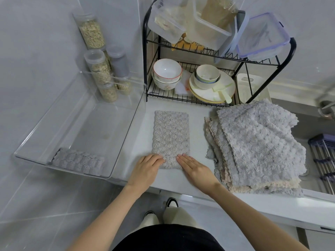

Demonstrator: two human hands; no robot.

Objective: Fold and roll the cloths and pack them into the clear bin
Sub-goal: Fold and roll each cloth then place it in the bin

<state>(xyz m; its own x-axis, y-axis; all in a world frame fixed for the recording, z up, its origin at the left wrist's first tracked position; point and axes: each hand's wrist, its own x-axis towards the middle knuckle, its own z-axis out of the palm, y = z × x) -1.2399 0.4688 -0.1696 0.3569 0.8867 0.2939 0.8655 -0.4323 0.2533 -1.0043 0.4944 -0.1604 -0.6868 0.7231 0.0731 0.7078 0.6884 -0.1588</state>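
Counter (197,124) surface carries a folded cloth (171,134), grey and nubbly, lying as a long rectangle with one short end toward the person and the other toward the back edge. Both hands are at its near short end. The left hand (146,168) is at the near left corner with its fingers (159,158) bent over the edge, gripping the fabric, which is bunched there. The right hand (194,169) lies flat at the near right corner, its fingers (183,157) straight and together, with the tips resting on the cloth.

On the left part of the counter stands the clear bin (90,127), its near end jutting past the front edge. One rolled cloth (78,161) lies across the bin's near end, against the wall.

On the right part of the counter, apart from the folded cloth, is a stack of cloths (257,142), grey ones on top and cream edges showing below, laid loosely askew and reaching the front edge.

Along the back edge stands a black wire dish rack (145,51) holding bowls (166,71) and plates (226,84) on its lower shelf and lidded containers (262,37) on the upper one. Jars (98,69) of oats stand in the back left corner, behind the bin. A sink (311,127) lies just past the stack at the counter's right end.
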